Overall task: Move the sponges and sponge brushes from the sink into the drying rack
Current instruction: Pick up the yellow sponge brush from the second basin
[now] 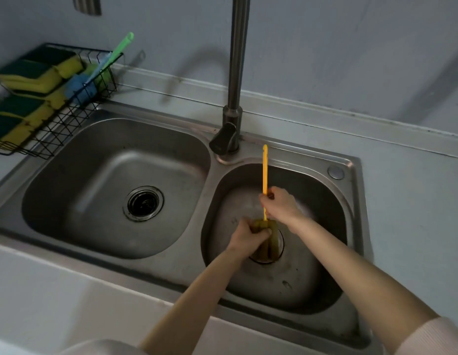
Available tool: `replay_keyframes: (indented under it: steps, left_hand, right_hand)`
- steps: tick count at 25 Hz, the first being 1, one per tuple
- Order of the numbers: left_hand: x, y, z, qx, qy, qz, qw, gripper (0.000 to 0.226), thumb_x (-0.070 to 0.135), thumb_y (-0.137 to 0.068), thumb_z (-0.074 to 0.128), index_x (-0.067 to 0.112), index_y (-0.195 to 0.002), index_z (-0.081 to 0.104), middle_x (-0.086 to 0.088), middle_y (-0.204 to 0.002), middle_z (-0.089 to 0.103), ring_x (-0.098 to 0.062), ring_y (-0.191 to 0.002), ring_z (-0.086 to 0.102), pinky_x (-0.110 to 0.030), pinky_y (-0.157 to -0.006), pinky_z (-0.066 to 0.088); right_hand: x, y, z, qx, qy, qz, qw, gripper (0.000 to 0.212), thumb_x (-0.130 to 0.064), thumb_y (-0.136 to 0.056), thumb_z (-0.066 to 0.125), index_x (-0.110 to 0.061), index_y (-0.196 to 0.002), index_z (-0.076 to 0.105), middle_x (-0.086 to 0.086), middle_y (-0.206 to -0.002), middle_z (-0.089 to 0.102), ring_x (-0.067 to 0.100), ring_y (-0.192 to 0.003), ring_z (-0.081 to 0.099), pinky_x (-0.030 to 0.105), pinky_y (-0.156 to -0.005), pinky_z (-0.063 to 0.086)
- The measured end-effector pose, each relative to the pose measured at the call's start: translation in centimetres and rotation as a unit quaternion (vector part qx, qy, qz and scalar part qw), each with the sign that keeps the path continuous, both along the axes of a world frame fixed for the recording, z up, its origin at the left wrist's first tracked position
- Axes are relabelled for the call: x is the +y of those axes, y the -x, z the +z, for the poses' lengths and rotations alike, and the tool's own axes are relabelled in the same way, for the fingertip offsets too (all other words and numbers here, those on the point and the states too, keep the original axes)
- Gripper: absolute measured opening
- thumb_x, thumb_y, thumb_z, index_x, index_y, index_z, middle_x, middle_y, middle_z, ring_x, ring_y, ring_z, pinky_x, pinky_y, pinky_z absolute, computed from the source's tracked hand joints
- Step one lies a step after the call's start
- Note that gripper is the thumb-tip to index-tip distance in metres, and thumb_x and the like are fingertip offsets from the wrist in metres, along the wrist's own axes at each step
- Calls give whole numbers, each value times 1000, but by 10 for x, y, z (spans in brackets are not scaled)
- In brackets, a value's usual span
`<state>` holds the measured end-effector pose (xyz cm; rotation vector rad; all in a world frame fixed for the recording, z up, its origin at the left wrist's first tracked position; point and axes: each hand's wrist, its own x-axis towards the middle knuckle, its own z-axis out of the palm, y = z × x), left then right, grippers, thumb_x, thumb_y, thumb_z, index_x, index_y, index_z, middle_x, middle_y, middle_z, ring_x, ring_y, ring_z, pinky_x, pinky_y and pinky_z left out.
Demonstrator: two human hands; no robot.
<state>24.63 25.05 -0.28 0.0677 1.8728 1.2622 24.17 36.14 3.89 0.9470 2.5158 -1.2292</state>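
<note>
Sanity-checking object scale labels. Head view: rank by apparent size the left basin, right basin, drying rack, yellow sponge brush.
1. left basin
2. right basin, partly covered by the arms
3. drying rack, cut off at the frame edge, so rank unsure
4. yellow sponge brush, smallest

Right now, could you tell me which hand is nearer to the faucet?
Right. The right hand grips the yellow brush handle just below the faucet; the left hand squeezes the sponge head lower down.

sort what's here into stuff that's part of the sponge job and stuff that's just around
Part of the job: yellow sponge brush, held by left hand and right hand; right sink basin; wire drying rack with sponges and blue sponge brush.

Just around: faucet, left sink basin, countertop.
</note>
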Motion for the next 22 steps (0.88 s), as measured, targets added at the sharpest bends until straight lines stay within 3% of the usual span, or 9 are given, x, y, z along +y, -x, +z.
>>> replay_keyframes:
  steps: [3, 6, 9, 12, 15, 19, 22]
  left_hand:
    - [-22, 21, 23, 40, 1, 0, 999, 53, 29, -77, 65, 13, -121, 39, -7, -119, 52, -23, -113, 50, -37, -98, 42]
    - [-52, 46, 44, 94, -4, -30, 995, 45, 24, -78, 65, 10, -117, 46, -9, -115, 56, -23, -108, 53, -37, -97, 45]
    - [-88, 73, 60, 127, 3, -39, 991, 37, 24, -78, 64, 11, -111, 52, -9, -108, 58, -26, -106, 56, -38, -94, 47]
    - [-116, 94, 81, 150, 1, -63, 987, 35, 23, -82, 60, 9, -112, 51, -4, -100, 53, -20, -94, 52, -32, -82, 44]
    - [-151, 120, 98, 176, -4, -63, 982, 34, 21, -81, 61, 9, -112, 51, -11, -108, 58, -24, -98, 54, -39, -92, 46]
    - [-205, 163, 114, 237, 14, -75, 969, 26, 22, -79, 63, 17, -103, 54, -8, -107, 61, -26, -106, 57, -39, -98, 45]
    - [-247, 197, 134, 285, 41, -105, 952, 30, 23, -81, 60, 17, -110, 52, -2, -106, 55, -16, -102, 51, -30, -88, 42]
  right_hand:
    - [-13, 7, 21, 43, 39, -37, 998, 13, -19, -89, 45, -9, -88, 53, 8, -77, 59, 22, -67, 59, 39, -79, 53]
    - [-33, 16, 38, 75, 99, -83, 989, 12, -16, -90, 46, -12, -82, 54, 2, -67, 57, 14, -54, 54, 26, -61, 51]
    - [-64, 32, 52, 104, 92, -104, 985, 20, -17, -89, 47, -17, -69, 52, 0, -62, 58, 13, -52, 53, 26, -60, 48]
    - [-94, 49, 66, 135, 84, -115, 981, 19, -22, -90, 48, -11, -76, 54, 0, -59, 58, 9, -46, 54, 21, -53, 46]
    - [-127, 71, 84, 180, 128, -133, 966, 17, -24, -92, 47, -11, -82, 53, -1, -61, 58, 2, -36, 52, 11, -39, 42]
    - [-167, 103, 107, 212, 173, -151, 950, 21, -26, -93, 44, -16, -78, 53, 1, -67, 62, 7, -46, 55, 15, -43, 45]
    - [-193, 127, 125, 249, 224, -164, 928, 23, -26, -95, 43, -15, -76, 52, 4, -68, 60, 4, -39, 59, 14, -41, 49]
